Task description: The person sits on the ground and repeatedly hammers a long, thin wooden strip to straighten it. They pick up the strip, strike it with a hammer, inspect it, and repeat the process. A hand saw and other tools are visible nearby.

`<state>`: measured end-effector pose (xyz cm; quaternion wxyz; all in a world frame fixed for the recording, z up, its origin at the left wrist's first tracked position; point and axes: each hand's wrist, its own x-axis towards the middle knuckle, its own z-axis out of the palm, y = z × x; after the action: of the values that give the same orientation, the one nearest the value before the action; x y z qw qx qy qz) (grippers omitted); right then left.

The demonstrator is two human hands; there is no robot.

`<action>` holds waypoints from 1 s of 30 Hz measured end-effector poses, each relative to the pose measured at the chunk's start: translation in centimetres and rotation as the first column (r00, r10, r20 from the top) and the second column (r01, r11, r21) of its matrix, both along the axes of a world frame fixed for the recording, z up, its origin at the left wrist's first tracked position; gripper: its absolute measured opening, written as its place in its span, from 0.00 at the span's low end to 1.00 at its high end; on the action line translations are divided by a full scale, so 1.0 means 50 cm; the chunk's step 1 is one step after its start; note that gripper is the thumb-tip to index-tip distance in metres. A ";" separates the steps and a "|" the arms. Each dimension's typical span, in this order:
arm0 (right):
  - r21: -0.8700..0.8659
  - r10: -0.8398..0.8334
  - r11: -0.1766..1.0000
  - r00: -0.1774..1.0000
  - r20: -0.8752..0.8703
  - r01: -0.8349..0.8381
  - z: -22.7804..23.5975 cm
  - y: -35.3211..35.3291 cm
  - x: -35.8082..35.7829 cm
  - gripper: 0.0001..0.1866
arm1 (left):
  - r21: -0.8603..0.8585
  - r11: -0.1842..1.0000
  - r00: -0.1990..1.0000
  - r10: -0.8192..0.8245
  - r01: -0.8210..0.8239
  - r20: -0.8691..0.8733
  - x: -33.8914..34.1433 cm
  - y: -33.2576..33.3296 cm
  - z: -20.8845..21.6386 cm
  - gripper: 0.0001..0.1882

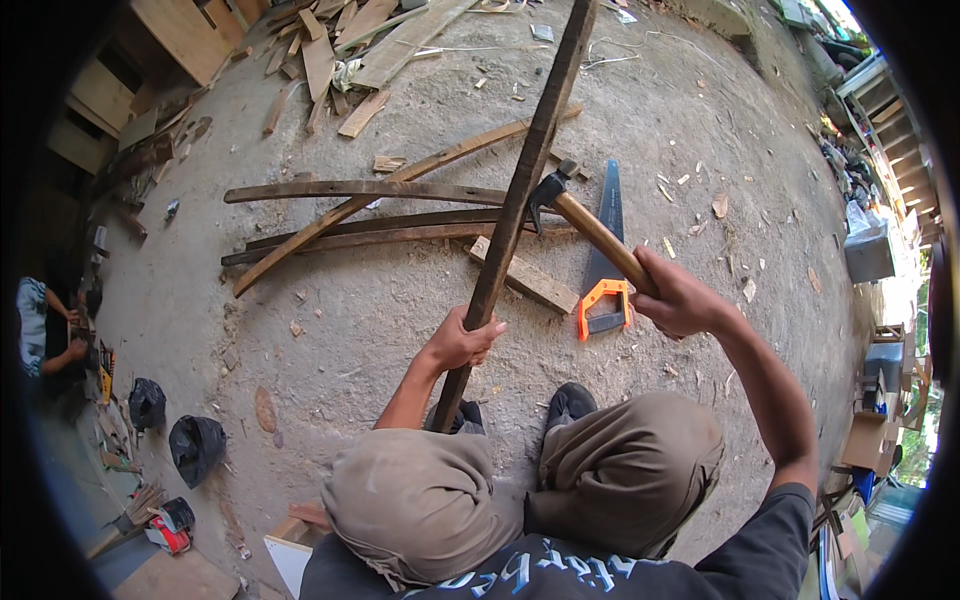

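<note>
My left hand (462,340) is closed round a long dark wooden strip (525,175), which slants up and away from between my feet. In my right hand (683,292) is the wooden handle of a claw hammer (600,235). Its head lies against the strip's right side, the claw at the wood; whether it grips a nail is too small to tell. Below the hammer, a handsaw (607,260) with an orange and black handle rests on the ground. A short wood block (525,277) lies just beyond my left hand, partly behind the strip.
Several long strips (375,190) lie crossed on the rough ground ahead. Scrap boards (375,50) are heaped at the far left. Black plastic bags (197,447) sit at the left, near another person (45,325) at work. Boxes (868,440) line the right side.
</note>
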<state>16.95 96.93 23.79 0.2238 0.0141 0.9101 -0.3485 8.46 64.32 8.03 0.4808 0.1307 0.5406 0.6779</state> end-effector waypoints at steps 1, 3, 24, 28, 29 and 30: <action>-0.035 -0.013 0.999 0.999 0.029 0.014 0.000 -0.002 -0.003 0.16 | -0.009 1.000 1.000 -0.002 0.002 -0.007 -0.002 -0.007 0.003 0.15; -0.043 0.025 0.999 0.999 -0.039 -0.027 -0.006 0.000 -0.012 0.16 | 0.001 1.000 0.999 -0.007 0.007 -0.032 -0.020 -0.012 0.000 0.15; -0.173 -0.217 0.944 0.926 0.308 0.279 -0.106 0.064 0.038 0.15 | -0.292 0.955 0.999 0.037 -0.043 -0.026 -0.046 -0.203 -0.104 0.16; -0.030 -0.293 0.955 0.955 0.055 0.295 -0.308 0.037 0.094 0.15 | -0.291 0.947 0.987 0.107 -0.137 -0.118 -0.003 -0.125 -0.141 0.15; 0.006 -0.310 0.950 0.948 0.074 0.311 -0.335 0.019 0.090 0.17 | -0.307 0.939 0.977 0.103 -0.157 -0.186 0.007 -0.106 -0.160 0.14; -0.050 -0.334 0.942 0.943 -0.008 0.333 -0.404 0.001 0.084 0.17 | -0.343 0.919 0.958 0.103 -0.194 -0.267 0.012 -0.109 -0.167 0.14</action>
<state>21.14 96.98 3.57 0.1545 0.1596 0.8876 -0.4034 9.07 58.86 -0.30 0.3735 0.0793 0.7205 0.5789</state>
